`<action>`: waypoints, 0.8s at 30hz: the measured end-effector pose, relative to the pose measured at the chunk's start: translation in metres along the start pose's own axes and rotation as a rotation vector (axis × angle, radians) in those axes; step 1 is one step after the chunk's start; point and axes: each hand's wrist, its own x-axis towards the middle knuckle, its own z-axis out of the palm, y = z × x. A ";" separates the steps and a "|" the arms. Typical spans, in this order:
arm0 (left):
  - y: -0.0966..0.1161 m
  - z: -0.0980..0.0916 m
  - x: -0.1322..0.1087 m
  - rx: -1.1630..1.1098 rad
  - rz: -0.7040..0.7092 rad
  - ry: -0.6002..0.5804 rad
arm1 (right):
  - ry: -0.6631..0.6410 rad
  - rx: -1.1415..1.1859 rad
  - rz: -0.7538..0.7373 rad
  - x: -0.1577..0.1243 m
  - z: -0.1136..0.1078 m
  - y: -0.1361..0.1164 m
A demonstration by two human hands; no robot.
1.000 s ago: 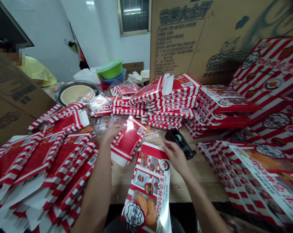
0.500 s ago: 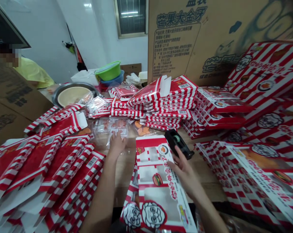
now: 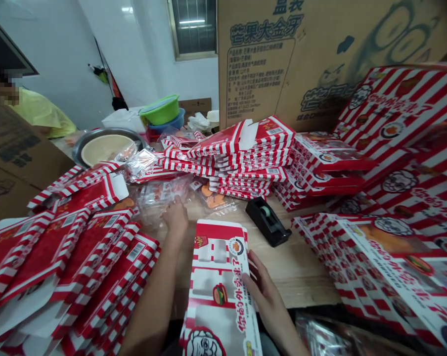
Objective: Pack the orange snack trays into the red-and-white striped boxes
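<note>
Box was front and center; right hand pinched its right edge, likely steadying it. Left hand was at the packets, grip unclear. Tape dispenser sat near, presumably for reach.

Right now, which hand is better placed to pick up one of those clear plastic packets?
Probably your left hand: its fingers are at the clear plastic packets, while your right hand is at the right edge of the red-and-white box, farther away.
</note>
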 end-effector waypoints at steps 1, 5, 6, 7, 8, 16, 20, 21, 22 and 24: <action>0.006 -0.014 -0.003 0.032 -0.007 0.014 | -0.005 0.015 -0.009 0.001 -0.001 -0.002; 0.025 -0.076 -0.020 0.065 -0.008 0.054 | 0.000 -0.026 -0.040 0.003 -0.001 -0.007; 0.028 -0.089 -0.025 -0.023 0.011 0.033 | -0.003 -0.047 -0.043 0.005 -0.001 -0.009; 0.031 -0.101 -0.030 -0.141 0.011 0.019 | 0.001 -0.069 -0.049 0.006 -0.002 -0.010; 0.033 -0.110 -0.035 -0.273 0.005 0.025 | 0.023 -0.095 -0.062 0.009 -0.004 -0.013; 0.040 -0.116 -0.048 -0.984 -0.236 0.010 | 0.104 -0.088 -0.160 0.047 -0.001 -0.024; 0.036 -0.091 -0.033 -1.159 -0.301 -0.210 | 0.158 -0.028 -0.126 0.045 0.019 -0.017; 0.034 -0.085 -0.029 -1.169 -0.315 -0.220 | 0.184 -0.019 -0.128 0.044 0.022 -0.017; 0.032 -0.078 -0.026 -1.166 -0.319 -0.220 | 0.208 -0.006 -0.129 0.043 0.023 -0.018; 0.028 -0.069 -0.025 -1.156 -0.310 -0.231 | 0.232 0.031 -0.132 0.043 0.021 -0.025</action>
